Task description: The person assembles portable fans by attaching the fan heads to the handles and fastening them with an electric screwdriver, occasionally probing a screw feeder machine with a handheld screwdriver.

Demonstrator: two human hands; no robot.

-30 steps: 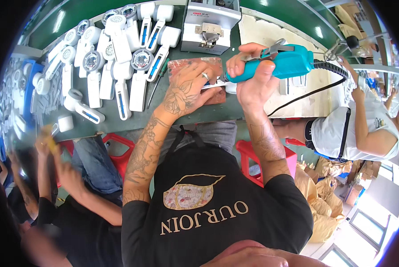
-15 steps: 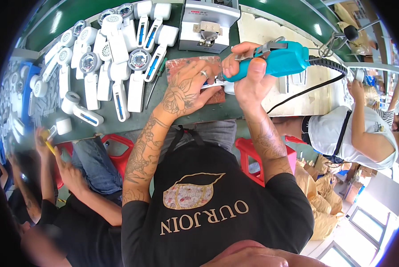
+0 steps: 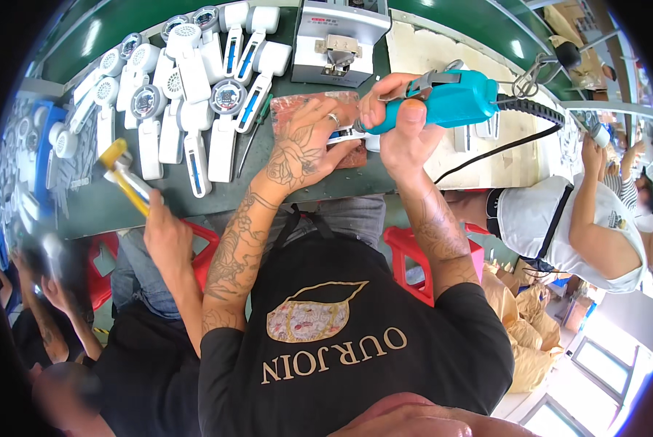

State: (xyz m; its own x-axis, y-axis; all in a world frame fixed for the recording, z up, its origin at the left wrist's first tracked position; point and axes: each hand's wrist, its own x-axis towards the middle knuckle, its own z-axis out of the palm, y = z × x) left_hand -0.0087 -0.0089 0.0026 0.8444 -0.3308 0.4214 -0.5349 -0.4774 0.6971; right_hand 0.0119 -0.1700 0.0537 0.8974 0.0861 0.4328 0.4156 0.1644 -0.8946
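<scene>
Left of the worn reddish rectangular block (image 3: pixel 354 157), a co-worker's hand (image 3: pixel 167 231) grips a yellow-handled tool (image 3: pixel 133 191), and white plastic handheld fans (image 3: pixel 192 69) crowd the dark green surface (image 3: pixel 268 204). On the block, the tattooed left hand (image 3: pixel 308 142) pins a small white plastic piece (image 3: pixel 350 136) between thumb and fingers. Just right of the block, the right hand (image 3: pixel 405 138) wraps a teal cylindrical corded driver (image 3: pixel 446 102), its nose pointing at the piece; fingers hide whether they touch. A slip looks possible: should the driver tilt or the pinch loosen, the tip could skid, scarring the plastic or jabbing the nearby left fingers. Far left of the block, a blue plastic bin (image 3: pixel 55 113) holds pale parts, too small to identify; far right and lower, brown paper sacks (image 3: pixel 526 313) conceal whatever they contain.
</scene>
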